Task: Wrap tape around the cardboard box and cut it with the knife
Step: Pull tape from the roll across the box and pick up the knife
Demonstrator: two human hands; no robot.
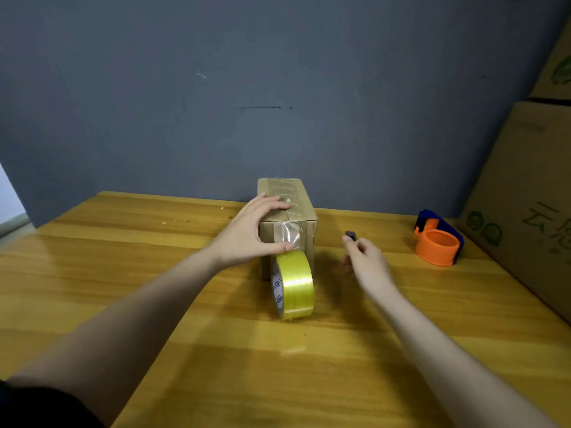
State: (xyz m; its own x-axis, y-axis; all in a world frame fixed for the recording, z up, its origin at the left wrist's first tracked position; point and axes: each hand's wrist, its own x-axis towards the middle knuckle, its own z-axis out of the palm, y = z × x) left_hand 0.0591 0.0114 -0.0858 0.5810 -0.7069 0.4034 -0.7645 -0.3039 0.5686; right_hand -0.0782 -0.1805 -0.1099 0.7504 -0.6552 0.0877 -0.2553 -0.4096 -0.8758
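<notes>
While spread on box (287,220): left grip (250,233).

A single head-worn wide-angle camera looks forward and down from above the near edge of the wooden table (355,366), facing the grey wall (278,88) behind it. The cardboard box (296,211) stands a little below frame centre at about arm's reach, with both forearms running in from the bottom corners toward it and the wall filling the whole upper half behind it. Right of the box, at the frame edge, large stacked cartons (531,196) lean with the lens distortion; no second view shares the scene.
</notes>
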